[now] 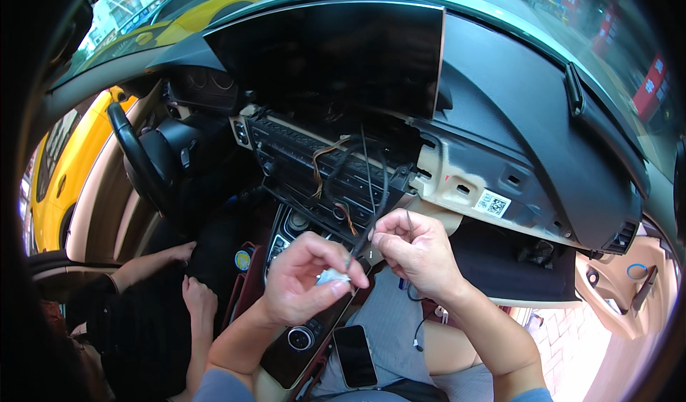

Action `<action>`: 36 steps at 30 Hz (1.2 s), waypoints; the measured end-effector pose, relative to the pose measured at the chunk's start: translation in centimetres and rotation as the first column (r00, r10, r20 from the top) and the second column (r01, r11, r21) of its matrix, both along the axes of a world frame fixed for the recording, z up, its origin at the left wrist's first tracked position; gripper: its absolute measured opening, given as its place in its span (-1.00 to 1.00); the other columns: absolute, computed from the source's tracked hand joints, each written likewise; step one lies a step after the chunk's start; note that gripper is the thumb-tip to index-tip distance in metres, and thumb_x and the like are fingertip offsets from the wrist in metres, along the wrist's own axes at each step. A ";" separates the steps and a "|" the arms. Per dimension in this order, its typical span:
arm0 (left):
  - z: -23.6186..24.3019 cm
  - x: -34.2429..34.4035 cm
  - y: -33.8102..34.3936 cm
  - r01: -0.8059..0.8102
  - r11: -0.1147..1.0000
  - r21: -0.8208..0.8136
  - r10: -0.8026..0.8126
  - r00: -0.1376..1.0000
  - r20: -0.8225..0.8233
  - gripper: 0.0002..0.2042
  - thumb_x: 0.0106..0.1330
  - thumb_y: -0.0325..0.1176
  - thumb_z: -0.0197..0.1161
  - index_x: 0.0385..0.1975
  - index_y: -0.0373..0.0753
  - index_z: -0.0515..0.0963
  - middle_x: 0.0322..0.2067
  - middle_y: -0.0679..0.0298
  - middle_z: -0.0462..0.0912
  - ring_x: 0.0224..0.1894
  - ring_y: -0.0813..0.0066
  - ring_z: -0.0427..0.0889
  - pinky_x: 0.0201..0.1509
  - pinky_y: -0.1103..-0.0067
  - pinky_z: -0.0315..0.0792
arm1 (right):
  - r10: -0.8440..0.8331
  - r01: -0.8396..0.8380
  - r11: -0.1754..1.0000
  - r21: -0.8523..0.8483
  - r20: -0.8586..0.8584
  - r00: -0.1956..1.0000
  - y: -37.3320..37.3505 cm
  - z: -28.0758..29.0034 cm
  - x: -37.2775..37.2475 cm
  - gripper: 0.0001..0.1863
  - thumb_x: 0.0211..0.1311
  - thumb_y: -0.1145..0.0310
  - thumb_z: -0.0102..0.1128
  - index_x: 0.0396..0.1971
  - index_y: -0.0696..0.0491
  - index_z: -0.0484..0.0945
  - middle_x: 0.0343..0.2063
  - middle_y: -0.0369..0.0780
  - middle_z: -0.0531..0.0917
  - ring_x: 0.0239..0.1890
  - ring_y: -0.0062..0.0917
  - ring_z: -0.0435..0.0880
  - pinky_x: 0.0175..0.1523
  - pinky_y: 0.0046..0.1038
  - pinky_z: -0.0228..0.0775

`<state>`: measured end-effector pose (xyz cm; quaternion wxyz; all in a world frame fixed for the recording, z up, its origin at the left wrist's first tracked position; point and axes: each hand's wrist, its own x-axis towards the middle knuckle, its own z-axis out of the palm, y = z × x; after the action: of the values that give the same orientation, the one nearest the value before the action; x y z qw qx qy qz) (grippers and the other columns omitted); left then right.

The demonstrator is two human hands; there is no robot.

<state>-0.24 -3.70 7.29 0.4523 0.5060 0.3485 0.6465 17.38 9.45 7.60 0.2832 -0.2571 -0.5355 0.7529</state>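
My left hand [304, 280] is curled above the centre console, with a small pale blue-white crumpled piece [333, 277] between its thumb and fingers. I cannot tell what that piece is. To its right, my right hand [416, 252] pinches a thin dark cable [409, 222] between thumb and fingertips. A thicker black cable [384, 180] loops down from the opened dashboard and passes between my hands. Brown and coloured wires [316, 173] hang loose over the centre dash panel [300, 162]. Another thin cable ends in a small black plug [419, 346] by my thigh.
A large dark screen [336, 59] stands over the open dash. A black phone [354, 357] lies on my lap. At left, another person's hands [199, 295] rest near the steering wheel [139, 159]. The glovebox area [514, 259] hangs open, beside an open door [636, 288].
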 end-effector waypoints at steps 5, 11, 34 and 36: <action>0.8 1.2 -0.1 0.103 0.994 0.040 -0.092 0.972 -0.216 -0.71 0.38 -0.65 0.39 0.02 -0.31 0.51 -0.20 0.04 0.75 -0.10 0.26 0.82 -0.01 0.39 0.68 | -0.026 0.024 0.998 0.066 0.027 0.999 -0.5 -0.4 0.0 -0.91 0.45 0.47 0.32 -0.17 0.16 0.70 -0.45 -0.36 0.67 -0.61 -0.82 0.47 -0.55 -0.71 0.21; 0.3 2.6 -0.4 0.092 0.996 0.008 -0.085 0.943 -0.323 -0.77 0.42 -0.47 0.40 0.00 -0.29 0.55 -0.18 0.23 0.74 -0.21 0.51 0.76 -0.19 0.60 0.63 | -0.043 0.044 0.999 0.023 -0.023 0.999 -0.9 -1.5 -0.9 -0.93 0.49 0.51 0.28 -0.14 0.18 0.66 -0.33 -0.21 0.77 -0.46 -0.75 0.63 -0.36 -0.69 0.47; -1.5 -0.8 2.4 -0.309 0.905 -0.293 0.257 0.945 -0.202 -0.86 0.53 -0.44 0.37 -0.06 -0.35 0.77 -0.38 0.30 0.77 -0.51 0.73 0.65 -0.48 0.78 0.46 | -0.014 -0.007 0.984 -0.177 -0.119 0.993 0.0 -4.4 -0.8 -0.81 0.48 0.42 0.41 -0.05 0.20 0.73 -0.35 -0.21 0.79 -0.59 -0.76 0.58 -0.57 -0.74 0.28; -0.9 -0.7 3.6 -0.214 0.912 -0.351 0.213 0.976 -0.041 -0.85 0.53 -0.43 0.38 -0.04 -0.34 0.75 -0.39 0.30 0.76 -0.52 0.75 0.65 -0.55 0.82 0.42 | -0.015 -0.007 0.985 -0.170 -0.125 0.992 -0.1 -4.6 -0.8 -0.80 0.48 0.40 0.42 -0.04 0.20 0.72 -0.35 -0.24 0.79 -0.55 -0.76 0.60 -0.54 -0.73 0.29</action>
<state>-0.95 -0.12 6.41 0.4620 0.3760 0.5125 0.6185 16.55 9.38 3.05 0.2948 -0.2335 -0.4501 0.8099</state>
